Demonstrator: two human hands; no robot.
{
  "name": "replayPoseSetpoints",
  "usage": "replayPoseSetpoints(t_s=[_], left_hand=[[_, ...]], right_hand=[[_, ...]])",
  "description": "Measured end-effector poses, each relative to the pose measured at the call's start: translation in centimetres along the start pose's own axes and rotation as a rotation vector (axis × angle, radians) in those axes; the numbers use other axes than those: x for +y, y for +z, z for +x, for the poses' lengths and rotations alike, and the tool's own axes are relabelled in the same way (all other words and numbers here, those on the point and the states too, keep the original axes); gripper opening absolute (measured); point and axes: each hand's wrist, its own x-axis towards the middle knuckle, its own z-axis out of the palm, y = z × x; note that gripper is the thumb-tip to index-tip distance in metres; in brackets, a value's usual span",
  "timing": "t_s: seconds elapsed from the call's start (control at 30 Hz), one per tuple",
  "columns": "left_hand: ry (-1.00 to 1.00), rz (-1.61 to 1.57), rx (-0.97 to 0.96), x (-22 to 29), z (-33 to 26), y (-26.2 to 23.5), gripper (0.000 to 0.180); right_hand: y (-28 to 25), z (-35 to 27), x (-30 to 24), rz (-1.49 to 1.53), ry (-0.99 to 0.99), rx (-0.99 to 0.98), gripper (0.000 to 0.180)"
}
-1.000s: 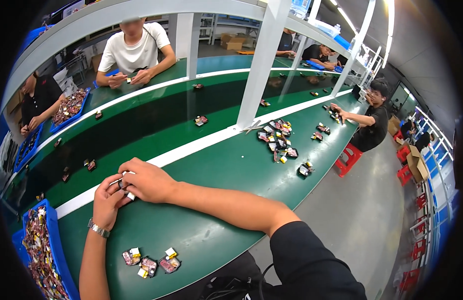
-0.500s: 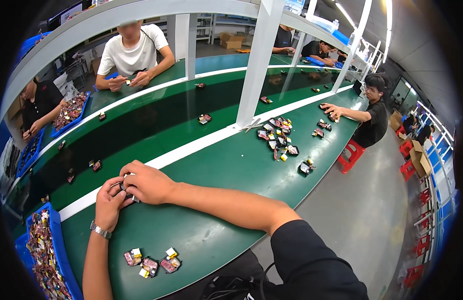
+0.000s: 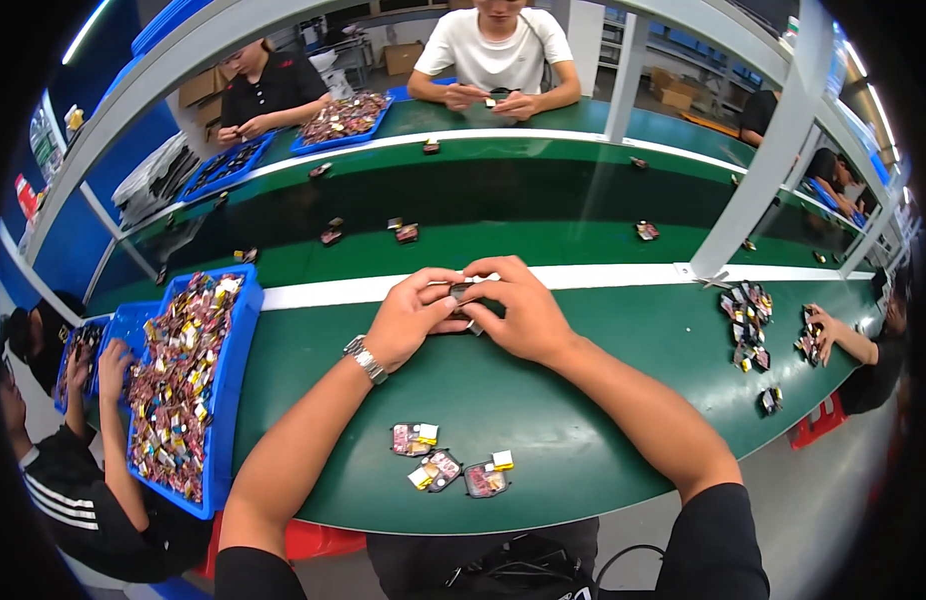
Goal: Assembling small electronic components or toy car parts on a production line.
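My left hand (image 3: 411, 318) and my right hand (image 3: 518, 312) meet over the green table (image 3: 583, 420), both pinching one small dark part (image 3: 461, 292) between the fingertips. A metal watch (image 3: 365, 359) sits on my left wrist. Three small pink, yellow and dark parts (image 3: 448, 465) lie on the table near its front edge, below my hands.
A blue tray (image 3: 228, 400) full of small colourful parts stands at my left. Beyond a white line runs a darker green belt (image 3: 503, 215) carrying scattered parts. A white post (image 3: 758, 170) rises at the right. Other people work across the belt, at my left and at the far right.
The view has swung to the left, so my hands now sit near the middle and the blue tray shows fully. My hands still hold the small part together.
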Motion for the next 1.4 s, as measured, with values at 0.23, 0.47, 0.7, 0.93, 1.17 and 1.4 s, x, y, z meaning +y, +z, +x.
replayPoseSetpoints(t_s=[0.23,0.47,0.7,0.93,1.17,1.4], left_hand=[[-0.001,-0.089,-0.030,-0.1,0.9,0.4,0.029],[0.007,-0.085,0.010,-0.3,0.6,-1.1,0.031],[0.058,-0.159,-0.075,-0.8,0.8,-0.4,0.032],[0.061,-0.153,-0.083,-0.5,0.2,-1.0,0.029],[0.070,-0.158,-0.102,-0.5,0.5,-1.3,0.031],[0.037,-0.172,-0.080,-0.4,0.5,-1.2,0.031]], right_hand=[[0.1,-0.2,-0.1,-0.056,0.015,0.123,0.010],[1.1,0.4,0.2,0.126,0.020,0.118,0.008],[-0.1,-0.3,-0.1,0.096,-0.021,0.104,0.011],[0.6,0.0,-1.1,0.051,-0.038,0.143,0.012],[0.6,0.0,-0.9,0.082,-0.031,0.132,0.011],[0.6,0.0,-1.1,0.096,0.028,0.118,0.014]])
